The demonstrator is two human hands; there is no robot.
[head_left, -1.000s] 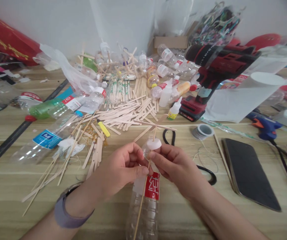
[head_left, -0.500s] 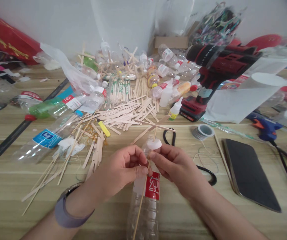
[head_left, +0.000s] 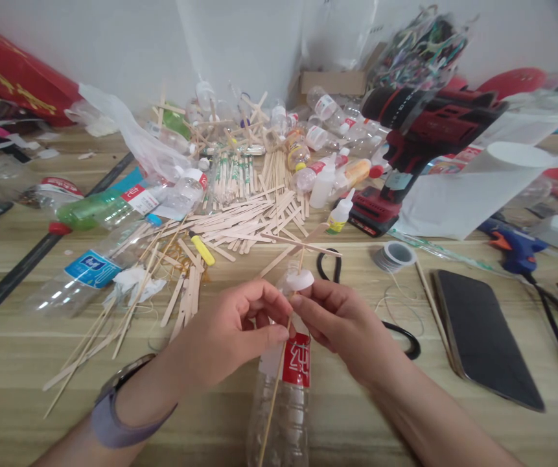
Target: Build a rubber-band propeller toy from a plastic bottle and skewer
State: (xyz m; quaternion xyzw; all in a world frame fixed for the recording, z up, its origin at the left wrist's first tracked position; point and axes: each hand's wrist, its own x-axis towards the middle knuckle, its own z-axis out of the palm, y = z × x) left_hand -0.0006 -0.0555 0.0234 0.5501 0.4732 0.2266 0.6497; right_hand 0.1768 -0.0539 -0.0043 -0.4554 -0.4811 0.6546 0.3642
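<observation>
Left hand (head_left: 237, 327) shifts slightly at the wrist; bamboo skewer (head_left: 271, 415) stays put.
Right hand (head_left: 349, 324) pinches it under the white cap (head_left: 300, 280), over a clear plastic bottle (head_left: 295, 408); left fingers curl close (pinching, I cannot tell).

The surface (head_left: 201, 421) is light wood with soft stripes. A big messy heap of flat wooden sticks (head_left: 240, 224) lies in the middle. A yellow marker (head_left: 202, 250) is near the heap. On the left side are a clear bottle with a blue label (head_left: 91, 267) and a long black pole (head_left: 16, 279). On the right side, a red and black drill (head_left: 419, 130) stands up on its flat bottom. A little bottle with a yellow label (head_left: 338, 217) stands near it. Closer in are a grey roll (head_left: 382, 261), a thin stick (head_left: 434, 311) and a black phone (head_left: 487, 337), lying flat. A blue glue gun (head_left: 519, 246) lies beyond the phone.
</observation>
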